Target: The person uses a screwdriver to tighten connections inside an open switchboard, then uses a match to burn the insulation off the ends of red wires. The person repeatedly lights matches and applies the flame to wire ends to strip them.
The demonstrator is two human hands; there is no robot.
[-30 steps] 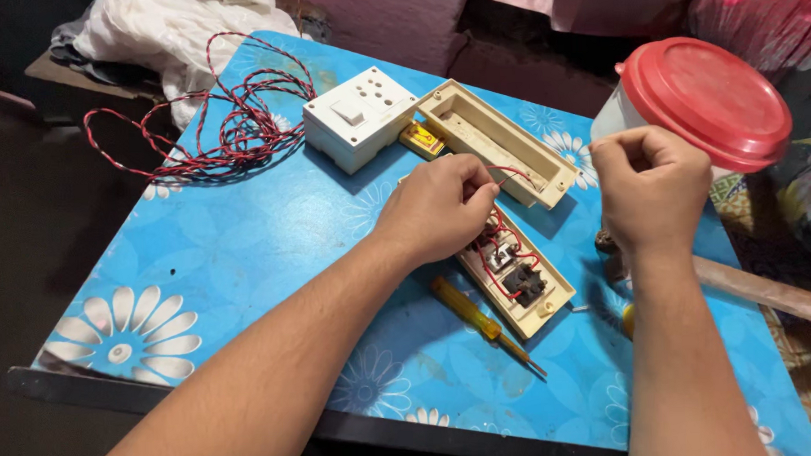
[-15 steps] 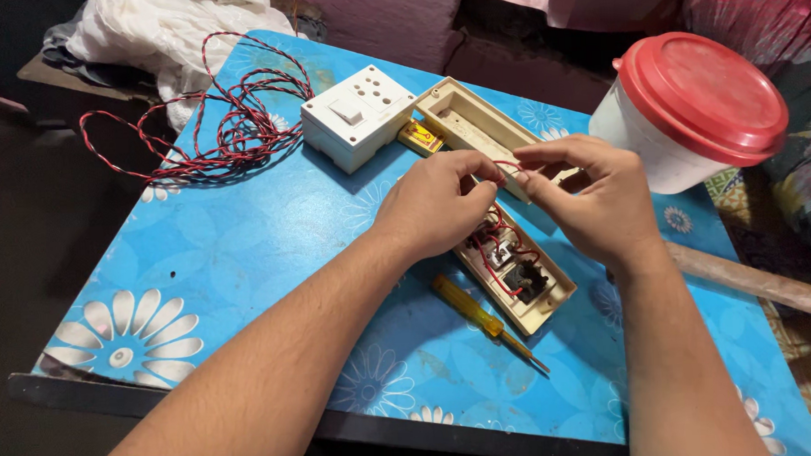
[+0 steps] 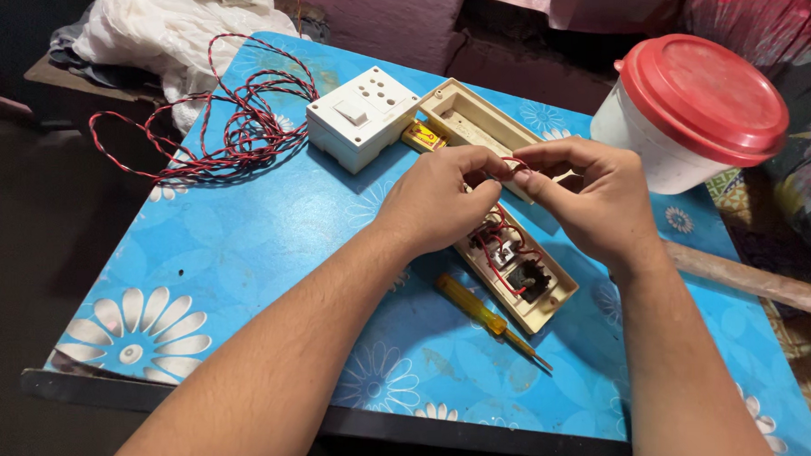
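Note:
My left hand (image 3: pixel 440 200) and my right hand (image 3: pixel 593 199) meet fingertip to fingertip over a cream switch-board plate (image 3: pixel 524 282) that lies face down on the blue table (image 3: pixel 262 251). Both pinch a thin red wire (image 3: pixel 516 165) that rises from the plate's wiring. Red and black wires and a black switch body show on the plate's back. Behind the hands lies the open cream box shell (image 3: pixel 474 127). A yellow-handled screwdriver (image 3: pixel 480 313) rests on the table just below the plate.
A white switch-and-socket block (image 3: pixel 361 117) sits behind the hands, a small yellow item (image 3: pixel 423 137) beside it. A coil of twisted red-black wire (image 3: pixel 231 126) lies at the far left. A white tub with a red lid (image 3: pixel 689 110) stands at the right. A wooden stick (image 3: pixel 749 279) lies right.
My right hand has come in from the right, by the tub, to meet my left hand over the plate. Both now pinch the red wire.

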